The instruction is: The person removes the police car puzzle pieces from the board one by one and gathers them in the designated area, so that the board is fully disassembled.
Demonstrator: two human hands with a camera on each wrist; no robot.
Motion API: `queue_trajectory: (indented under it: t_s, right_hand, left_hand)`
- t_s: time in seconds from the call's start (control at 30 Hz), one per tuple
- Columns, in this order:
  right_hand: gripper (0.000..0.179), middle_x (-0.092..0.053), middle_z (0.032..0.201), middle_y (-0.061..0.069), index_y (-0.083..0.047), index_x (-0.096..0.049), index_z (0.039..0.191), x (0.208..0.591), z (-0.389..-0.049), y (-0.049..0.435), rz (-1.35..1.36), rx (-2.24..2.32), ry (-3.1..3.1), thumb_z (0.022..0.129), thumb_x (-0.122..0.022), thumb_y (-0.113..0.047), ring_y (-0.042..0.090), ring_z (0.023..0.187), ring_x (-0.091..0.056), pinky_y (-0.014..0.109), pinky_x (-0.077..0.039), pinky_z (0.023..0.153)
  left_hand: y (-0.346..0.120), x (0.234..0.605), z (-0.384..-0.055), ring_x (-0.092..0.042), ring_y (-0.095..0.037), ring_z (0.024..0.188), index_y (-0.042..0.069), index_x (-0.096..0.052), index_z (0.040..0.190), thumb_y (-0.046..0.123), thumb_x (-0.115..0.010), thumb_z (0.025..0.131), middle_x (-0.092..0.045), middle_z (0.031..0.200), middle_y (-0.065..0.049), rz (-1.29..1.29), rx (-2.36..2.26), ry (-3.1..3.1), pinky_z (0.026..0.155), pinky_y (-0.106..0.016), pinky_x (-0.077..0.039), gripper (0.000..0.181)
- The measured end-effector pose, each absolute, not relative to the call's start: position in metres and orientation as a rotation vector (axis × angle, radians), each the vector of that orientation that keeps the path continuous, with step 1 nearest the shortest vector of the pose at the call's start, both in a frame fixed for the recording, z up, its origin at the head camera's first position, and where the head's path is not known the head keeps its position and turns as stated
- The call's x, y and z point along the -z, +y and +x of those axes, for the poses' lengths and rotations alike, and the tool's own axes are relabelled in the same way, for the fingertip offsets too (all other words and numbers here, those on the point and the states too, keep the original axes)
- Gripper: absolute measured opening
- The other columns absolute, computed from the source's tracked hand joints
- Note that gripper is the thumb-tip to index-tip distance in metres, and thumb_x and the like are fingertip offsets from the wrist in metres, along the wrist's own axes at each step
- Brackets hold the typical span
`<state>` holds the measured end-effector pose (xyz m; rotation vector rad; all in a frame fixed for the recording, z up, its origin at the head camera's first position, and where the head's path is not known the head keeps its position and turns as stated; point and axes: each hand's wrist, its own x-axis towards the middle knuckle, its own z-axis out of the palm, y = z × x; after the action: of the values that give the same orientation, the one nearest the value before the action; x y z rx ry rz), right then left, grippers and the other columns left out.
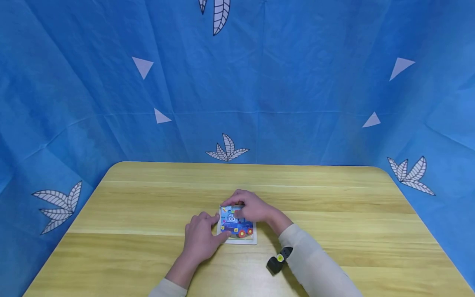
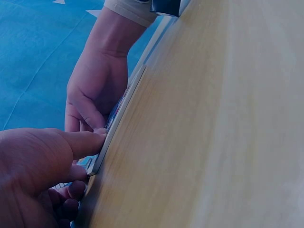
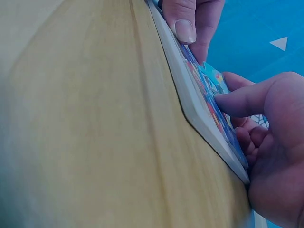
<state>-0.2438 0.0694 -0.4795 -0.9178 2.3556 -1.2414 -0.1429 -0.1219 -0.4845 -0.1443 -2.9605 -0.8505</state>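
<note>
A small jigsaw puzzle [image 1: 237, 229] with a blue cartoon car and a white-edged board lies flat near the middle of the wooden table. My left hand [image 1: 201, 237] grips its left side, thumb over the lower-left part and index finger at the upper-left edge. From the right, my right hand [image 1: 253, 207] reaches over the top of the picture. Its thumb and index finger pinch a light-blue puzzle piece [image 3: 214, 80] at the upper-left corner, which looks slightly raised in the right wrist view. The right hand hides the picture's upper-right part.
The wooden table [image 1: 148, 198] extends around the puzzle on all sides. A blue curtain [image 1: 297, 82] with white leaves and triangles hangs behind and beside it. The right wrist wears a black strap with a small camera [image 1: 275, 265].
</note>
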Motion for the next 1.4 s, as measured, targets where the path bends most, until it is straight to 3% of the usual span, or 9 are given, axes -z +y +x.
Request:
queue_trajectory:
  t_s: [0.33, 0.53, 0.87, 1.17, 1.4]
  right_hand:
    - [0.047, -0.059, 0.104, -0.007, -0.018, -0.075, 0.122, 0.482, -0.245, 0.067, -0.927, 1.209, 2.399, 0.083, -0.067, 0.006, 0.016, 0.095, -0.054, 0.036, -0.047, 0.080]
    - [0.044, -0.060, 0.107, -0.007, -0.016, -0.071, 0.125, 0.485, -0.243, 0.068, -0.986, 1.185, 2.468, 0.084, -0.068, 0.000, 0.014, 0.096, -0.054, 0.036, -0.046, 0.084]
    - [0.036, -0.058, 0.096, -0.006, -0.017, -0.073, 0.112, 0.492, -0.228, 0.073, -0.900, 1.273, 2.664, 0.078, -0.084, -0.020, 0.013, 0.090, -0.053, 0.036, -0.046, 0.081]
    - [0.033, -0.058, 0.090, -0.009, -0.022, -0.074, 0.110, 0.494, -0.222, 0.068, -0.877, 1.190, 2.748, 0.079, -0.084, -0.026, 0.009, 0.087, -0.053, 0.042, -0.031, 0.082]
    - [0.025, -0.058, 0.082, -0.007, -0.021, -0.075, 0.106, 0.495, -0.222, 0.067, -0.877, 1.190, 2.765, 0.082, -0.082, -0.024, 0.009, 0.081, -0.054, 0.041, -0.028, 0.078]
  left_hand:
    - [-0.122, 0.483, -0.143, -0.049, -0.023, 0.088, 0.000, -0.068, 0.126, 0.044, -0.084, 0.079, -0.058, 0.098, -0.003, -0.156, 0.837, -2.959, 0.077, -0.043, -0.037, 0.066]
    - [-0.123, 0.482, -0.142, -0.048, -0.023, 0.088, 0.000, -0.067, 0.126, 0.044, -0.084, 0.079, -0.058, 0.098, -0.004, -0.160, 0.839, -2.953, 0.077, -0.043, -0.037, 0.067]
    - [-0.123, 0.484, -0.141, -0.049, -0.023, 0.088, -0.001, -0.068, 0.126, 0.043, -0.084, 0.078, -0.058, 0.098, -0.003, -0.135, 0.844, -2.957, 0.078, -0.043, -0.038, 0.067]
    - [-0.123, 0.486, -0.140, -0.049, -0.023, 0.089, 0.000, -0.068, 0.126, 0.043, -0.084, 0.078, -0.058, 0.099, -0.003, -0.129, 0.845, -2.954, 0.079, -0.044, -0.038, 0.067]
    - [-0.122, 0.486, -0.140, -0.049, -0.023, 0.089, -0.001, -0.068, 0.125, 0.042, -0.085, 0.078, -0.058, 0.098, -0.003, -0.150, 0.861, -2.917, 0.079, -0.044, -0.037, 0.066]
